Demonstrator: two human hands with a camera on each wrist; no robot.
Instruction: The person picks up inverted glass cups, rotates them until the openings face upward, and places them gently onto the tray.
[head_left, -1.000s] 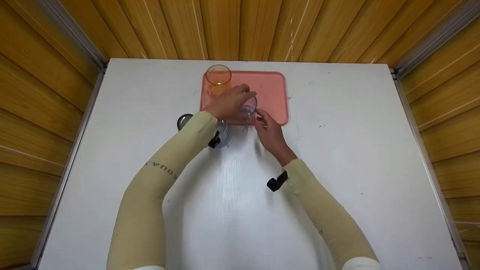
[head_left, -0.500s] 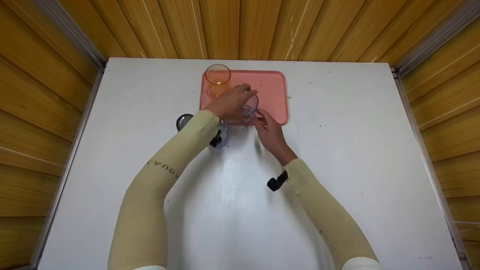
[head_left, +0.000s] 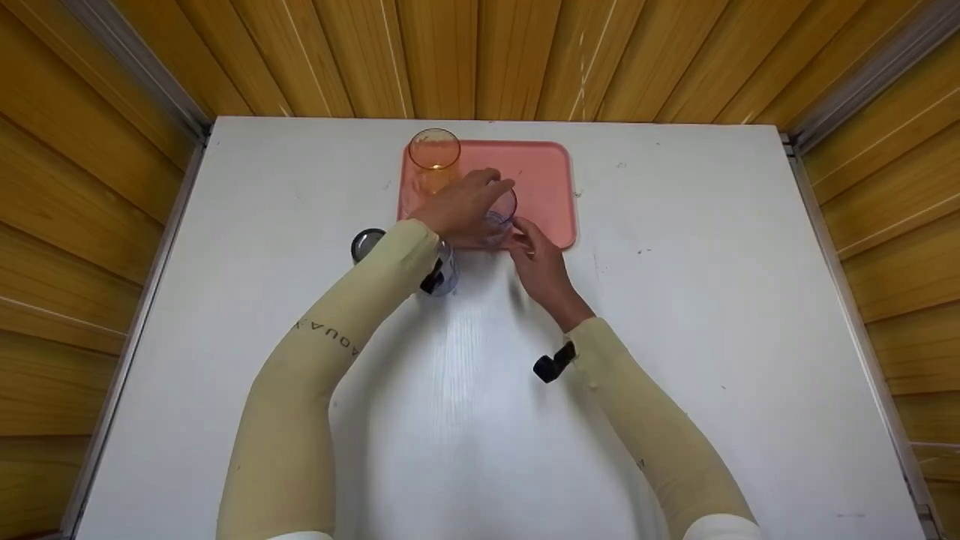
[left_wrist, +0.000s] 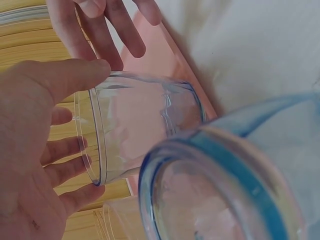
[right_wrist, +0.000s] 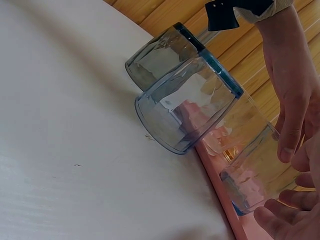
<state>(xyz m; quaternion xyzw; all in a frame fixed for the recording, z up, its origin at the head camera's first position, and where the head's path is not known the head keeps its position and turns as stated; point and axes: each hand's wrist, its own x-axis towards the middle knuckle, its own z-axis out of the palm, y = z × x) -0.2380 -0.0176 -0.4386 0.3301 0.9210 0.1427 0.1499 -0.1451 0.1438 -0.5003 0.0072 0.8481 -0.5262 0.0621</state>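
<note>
My left hand (head_left: 459,206) reaches over a clear drinking glass (left_wrist: 140,125) and grips it near the rim, thumb on one side and fingers on the other. The glass is faintly purple-blue and stands over the near edge of a pink tray (head_left: 549,176). From the right, my right hand (head_left: 541,264) reaches toward the same glass, its fingertips right at the lower side and the fingers loosely bent. In the right wrist view those fingers (right_wrist: 270,220) show near the base of the glass. The left hand hides much of the glass in the head view.
An amber glass (head_left: 435,161) stands at the tray's back left. In front of the tray, partly under my left forearm, are a bluish glass (right_wrist: 187,107) and a grey glass (right_wrist: 162,57). All sit on a white table (head_left: 712,300) enclosed by wood-look panels (head_left: 517,60).
The glass's rim and base have shifted slightly under my left hand. Both hands stay in nearly the same place.
</note>
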